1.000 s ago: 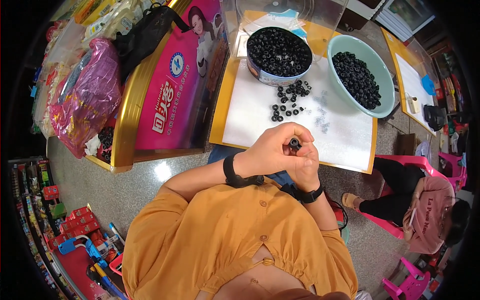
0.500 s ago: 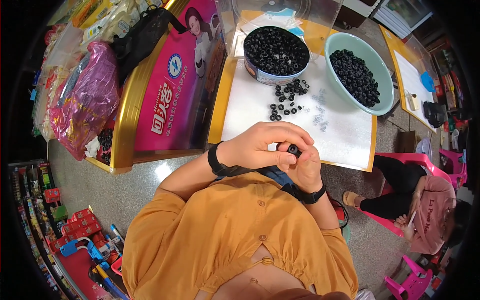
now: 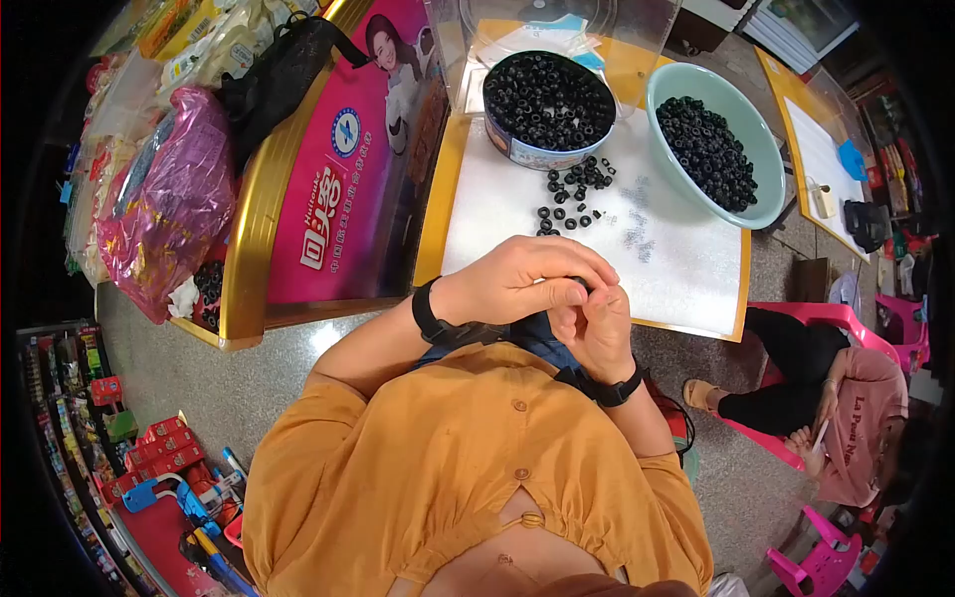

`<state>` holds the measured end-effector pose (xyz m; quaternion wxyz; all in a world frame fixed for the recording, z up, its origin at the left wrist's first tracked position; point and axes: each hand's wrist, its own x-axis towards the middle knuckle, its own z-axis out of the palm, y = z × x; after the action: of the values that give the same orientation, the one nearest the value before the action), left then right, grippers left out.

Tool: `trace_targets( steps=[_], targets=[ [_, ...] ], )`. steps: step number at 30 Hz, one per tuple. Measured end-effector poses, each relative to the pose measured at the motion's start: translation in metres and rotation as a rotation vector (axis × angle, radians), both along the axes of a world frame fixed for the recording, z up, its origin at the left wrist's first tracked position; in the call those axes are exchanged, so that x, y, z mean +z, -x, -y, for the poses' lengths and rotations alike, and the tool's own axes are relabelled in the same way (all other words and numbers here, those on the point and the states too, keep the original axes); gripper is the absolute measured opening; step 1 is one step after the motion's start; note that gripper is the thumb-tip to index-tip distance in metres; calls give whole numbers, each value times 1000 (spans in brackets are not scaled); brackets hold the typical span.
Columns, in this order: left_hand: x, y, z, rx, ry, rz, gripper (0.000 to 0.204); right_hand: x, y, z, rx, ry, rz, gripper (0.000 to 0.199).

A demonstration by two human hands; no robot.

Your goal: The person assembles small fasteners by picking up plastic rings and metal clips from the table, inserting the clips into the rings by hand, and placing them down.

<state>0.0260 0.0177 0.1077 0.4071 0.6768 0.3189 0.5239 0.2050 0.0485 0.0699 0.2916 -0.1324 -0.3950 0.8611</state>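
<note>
While both hands meet over the worktop's (image 3: 686, 284) near edge, the fingers of the L hand (image 3: 497, 282) & R hand (image 3: 602, 340) are closed round a small black ring (image 3: 580, 284), mostly hidden btwn them. Just beyond lie loose rings (image 3: 570, 224), then a tin (image 3: 510, 142) full of them, w/ a mint bowl (image 3: 696, 80) of more to its R. Clear plastic panels (image 3: 453, 60) box in the far end; a pink panel (image 3: 288, 239) walls off the L, w/ big white lettering (image 3: 318, 219) & a round blue emblem (image 3: 346, 132). Tin's label (image 3: 554, 159): too small to read. Seated person's (image 3: 860, 418) pink top has lettering too.
</note>
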Motion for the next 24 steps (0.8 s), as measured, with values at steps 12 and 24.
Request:
trace_targets(
  steps=[12, 24],
  targets=[
    [13, 11, 8, 87, 221, -140, 26, 4, 4, -5, 15, 67, -33, 51],
    [18, 19, 11, 79, 10, -182, 27, 1, 6, -5, 91, 64, -52, 36]
  ],
)
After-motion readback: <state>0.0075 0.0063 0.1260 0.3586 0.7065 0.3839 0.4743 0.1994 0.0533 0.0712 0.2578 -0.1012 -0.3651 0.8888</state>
